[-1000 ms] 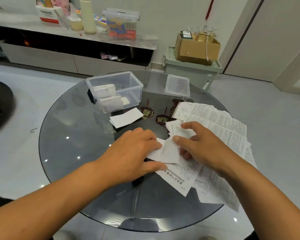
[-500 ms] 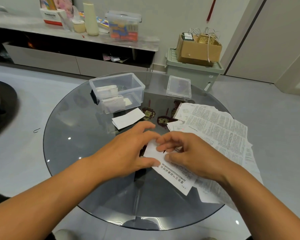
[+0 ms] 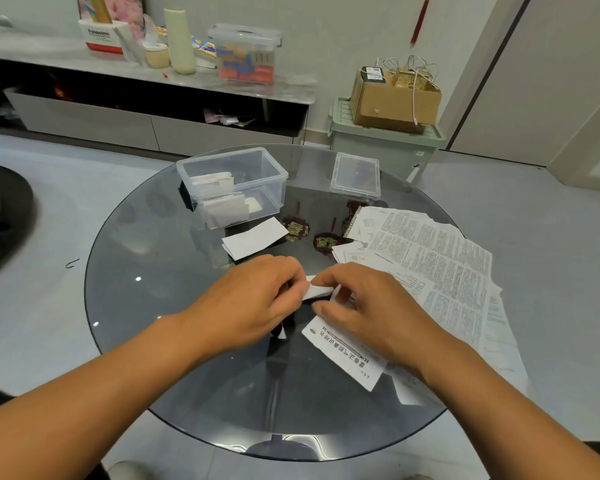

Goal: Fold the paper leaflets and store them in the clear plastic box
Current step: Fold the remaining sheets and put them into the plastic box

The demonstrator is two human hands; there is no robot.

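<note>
Near the box (image 3: 232,188), 1 leaflet (image 3: 317,291) is being pinched and folded by the left hand (image 3: 253,299) and right hand (image 3: 368,306); creasing, then boxing, is likely being called for next.

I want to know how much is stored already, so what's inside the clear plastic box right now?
The clear plastic box holds several folded white leaflets, bunched at its left side. Their exact number cannot be told, since they overlap. Its lid lies apart on the table.

A round glass table (image 3: 153,341) stands on pale tiled floor (image 3: 49,188) before a long low cabinet (image 3: 84,116).
</note>
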